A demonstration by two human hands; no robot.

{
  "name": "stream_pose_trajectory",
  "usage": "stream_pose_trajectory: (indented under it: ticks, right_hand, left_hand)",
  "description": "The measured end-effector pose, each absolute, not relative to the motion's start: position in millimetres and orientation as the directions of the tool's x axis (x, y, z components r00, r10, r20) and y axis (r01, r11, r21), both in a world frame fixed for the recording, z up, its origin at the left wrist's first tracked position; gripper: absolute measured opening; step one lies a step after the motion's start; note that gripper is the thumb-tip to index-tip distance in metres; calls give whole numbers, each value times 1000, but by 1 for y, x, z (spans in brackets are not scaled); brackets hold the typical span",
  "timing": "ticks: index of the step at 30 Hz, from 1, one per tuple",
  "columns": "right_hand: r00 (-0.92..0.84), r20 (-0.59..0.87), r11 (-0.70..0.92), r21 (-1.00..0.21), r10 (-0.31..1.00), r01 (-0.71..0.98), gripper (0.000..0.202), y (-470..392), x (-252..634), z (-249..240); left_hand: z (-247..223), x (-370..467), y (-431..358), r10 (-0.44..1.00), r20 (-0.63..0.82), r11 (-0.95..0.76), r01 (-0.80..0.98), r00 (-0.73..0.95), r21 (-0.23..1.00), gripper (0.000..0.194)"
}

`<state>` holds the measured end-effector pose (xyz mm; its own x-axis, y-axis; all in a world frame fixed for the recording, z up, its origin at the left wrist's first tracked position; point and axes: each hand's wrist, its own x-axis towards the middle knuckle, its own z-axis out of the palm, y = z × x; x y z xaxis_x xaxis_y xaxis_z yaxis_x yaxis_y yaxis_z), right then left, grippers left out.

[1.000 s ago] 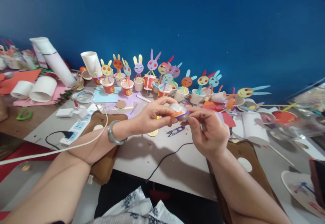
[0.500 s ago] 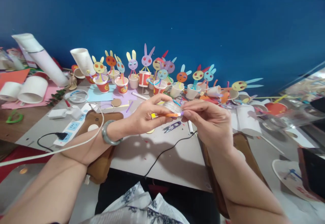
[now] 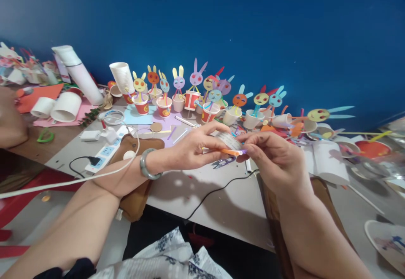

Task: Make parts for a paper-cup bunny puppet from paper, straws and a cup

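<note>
My left hand [image 3: 198, 146] is closed, thumb and fingers around a whitish translucent roll [image 3: 228, 140] that looks like clear tape. Along the roll's lower edge runs a thin orange strip [image 3: 230, 151], also in that grip. My right hand [image 3: 274, 156] pinches the purple end [image 3: 243, 152] next to the orange strip, close against the roll. A bit of blue shows above the roll; its shape is mostly hidden by the fingers. Just under the hands, thread snips [image 3: 224, 162] lie on the grey table [image 3: 202, 186].
Paper-cup rabbit figures [image 3: 196, 97] line the blue wall. Stacked white cups [image 3: 122, 79], a leaning bottle [image 3: 79, 74] and a power strip [image 3: 109, 150] are at left. A white cable [image 3: 63, 189] crosses my left forearm. Another person's arm [image 3: 11, 119] shows far left.
The view has swung left, so everything sits further right in the picture. Another person's arm has come into view at the left edge. Both hands keep their hold.
</note>
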<state>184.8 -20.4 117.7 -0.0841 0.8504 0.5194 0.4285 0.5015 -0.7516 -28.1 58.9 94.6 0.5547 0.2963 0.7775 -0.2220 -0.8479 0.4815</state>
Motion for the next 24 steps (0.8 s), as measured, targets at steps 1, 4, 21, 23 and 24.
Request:
stream_pose_trajectory:
  ticks: [1,4,21,23,24]
  right_hand:
    - [-91,541,519,-725,836,452,19,-20,184,117]
    - [-104,623,571,-621,775,537,17,-19,181,113]
    - [101,783,599,-546,614,585,9,-21,163,100]
    - [140,708,573,-657,692,490,12,-22,164,104]
    - [148,673,555,-697,724,454,14,-22,164,106]
  left_hand:
    - [94,-28,59,302,774,-846,-218,556,487,16]
    - [94,-28,60,318,763,-842,-201,563,500,17]
    - [91,-25,58,430,750,-756,-254,502,603,14]
    - [91,-26,58,435,747,-744,-266,502,613,13]
    - [91,-26,58,436,746,-744,-265,504,613,14]
